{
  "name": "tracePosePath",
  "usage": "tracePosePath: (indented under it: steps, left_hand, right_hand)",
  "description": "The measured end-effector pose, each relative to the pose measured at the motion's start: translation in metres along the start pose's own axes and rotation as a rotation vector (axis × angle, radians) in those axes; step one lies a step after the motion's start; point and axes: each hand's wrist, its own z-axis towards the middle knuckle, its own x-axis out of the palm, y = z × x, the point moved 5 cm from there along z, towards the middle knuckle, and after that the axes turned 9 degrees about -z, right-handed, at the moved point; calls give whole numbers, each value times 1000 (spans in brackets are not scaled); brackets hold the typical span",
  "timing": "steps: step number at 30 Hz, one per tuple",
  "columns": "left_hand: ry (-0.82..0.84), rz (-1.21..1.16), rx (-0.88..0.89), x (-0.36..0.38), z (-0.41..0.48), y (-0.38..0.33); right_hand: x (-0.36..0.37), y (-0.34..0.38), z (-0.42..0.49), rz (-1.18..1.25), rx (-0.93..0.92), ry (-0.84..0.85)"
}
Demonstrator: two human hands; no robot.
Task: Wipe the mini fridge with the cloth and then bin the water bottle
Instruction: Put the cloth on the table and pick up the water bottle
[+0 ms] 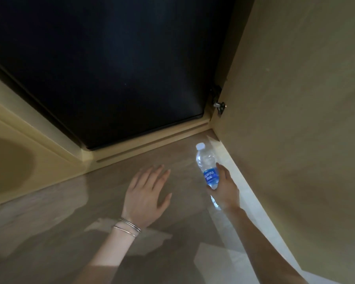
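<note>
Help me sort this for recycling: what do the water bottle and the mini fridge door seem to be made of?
Water bottle: clear, thin, glossy plastic; you can see through it, and it has a white cap and a blue film label. Mini fridge door: a dark, smooth panel with a faint sheen, perhaps glass or coated metal; the look leaves it open.

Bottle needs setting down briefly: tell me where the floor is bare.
Bare floor left of the left hand, up to the cabinet base. Crowded at right: right hand holds the water bottle beside the open cabinet door.
</note>
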Motion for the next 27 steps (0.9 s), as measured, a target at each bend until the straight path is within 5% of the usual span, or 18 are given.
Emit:
tracePosePath:
  steps: [8,27]
  left_hand:
    - [31,-8,-61,-115,1,-26]
    - [-97,-30,35,-656,57,-226]
  right_hand:
    - [-142,76,-51,50,-152,113]
    - [-705,288,-239,4,-220,18]
